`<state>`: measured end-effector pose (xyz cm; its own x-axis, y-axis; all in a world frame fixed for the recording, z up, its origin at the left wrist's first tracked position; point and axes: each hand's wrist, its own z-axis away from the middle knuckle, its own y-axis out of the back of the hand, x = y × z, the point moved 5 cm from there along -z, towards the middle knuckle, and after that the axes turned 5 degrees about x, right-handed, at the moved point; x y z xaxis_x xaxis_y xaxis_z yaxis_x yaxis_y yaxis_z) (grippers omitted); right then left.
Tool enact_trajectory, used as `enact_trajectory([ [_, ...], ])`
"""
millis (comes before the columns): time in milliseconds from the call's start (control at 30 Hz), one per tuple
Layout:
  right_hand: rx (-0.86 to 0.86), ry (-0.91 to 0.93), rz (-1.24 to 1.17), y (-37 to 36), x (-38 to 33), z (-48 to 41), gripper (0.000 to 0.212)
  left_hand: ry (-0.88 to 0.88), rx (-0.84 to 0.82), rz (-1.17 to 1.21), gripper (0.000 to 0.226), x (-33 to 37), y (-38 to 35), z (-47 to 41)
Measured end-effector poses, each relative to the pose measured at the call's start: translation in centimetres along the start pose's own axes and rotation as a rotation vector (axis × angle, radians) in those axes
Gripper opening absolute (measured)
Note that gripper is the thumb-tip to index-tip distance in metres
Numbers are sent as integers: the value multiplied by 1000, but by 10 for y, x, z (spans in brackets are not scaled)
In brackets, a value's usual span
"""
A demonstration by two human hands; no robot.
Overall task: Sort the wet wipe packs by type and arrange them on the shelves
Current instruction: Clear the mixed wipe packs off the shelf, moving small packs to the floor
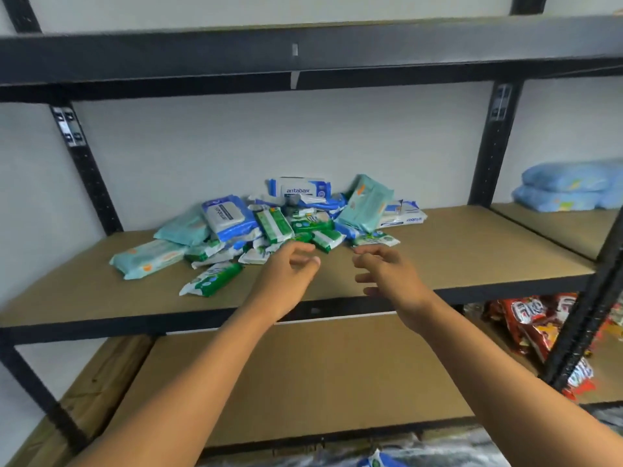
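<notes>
A mixed heap of wet wipe packs (290, 220) lies at the back middle of the brown shelf board (455, 254). It holds blue-and-white packs (227, 217), pale teal packs (365, 202) and small green packs (273, 225). One green pack (212, 279) lies apart at the front left, and a teal pack (148, 259) sits at the heap's left end. My left hand (290, 271) hovers just in front of the heap with loosely curled fingers and holds nothing. My right hand (387, 269) hovers beside it, fingers relaxed, also holding nothing.
Black metal uprights (86, 170) and the upper shelf beam (303, 52) frame the bay. A lower brown shelf (320, 375) lies below. The bay to the right holds blue packages (569, 187) above and red snack bags (536, 328) below.
</notes>
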<state>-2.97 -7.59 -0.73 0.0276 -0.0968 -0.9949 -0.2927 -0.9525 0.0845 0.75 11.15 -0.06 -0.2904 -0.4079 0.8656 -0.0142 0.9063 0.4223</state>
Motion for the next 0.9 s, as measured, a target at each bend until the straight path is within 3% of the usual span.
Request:
enact_trajectory([
  [367, 118, -200, 42, 35, 45, -136, 18, 135, -56, -187, 39, -27, -70, -123],
  [467, 184, -153, 241, 35, 56, -167, 24, 186, -86, -287, 52, -45, -90, -149],
  [600, 117, -133, 696, 23, 66, -194, 54, 288, -164, -479, 67, -61, -111, -172],
  [700, 113, -186, 873, 18, 67, -199, 53, 331, -191, -566, 65, -60, -119, -177],
  [900, 149, -176, 884, 23, 62, -188, 44, 306, -89, -508, 43, -58, -113, -164],
])
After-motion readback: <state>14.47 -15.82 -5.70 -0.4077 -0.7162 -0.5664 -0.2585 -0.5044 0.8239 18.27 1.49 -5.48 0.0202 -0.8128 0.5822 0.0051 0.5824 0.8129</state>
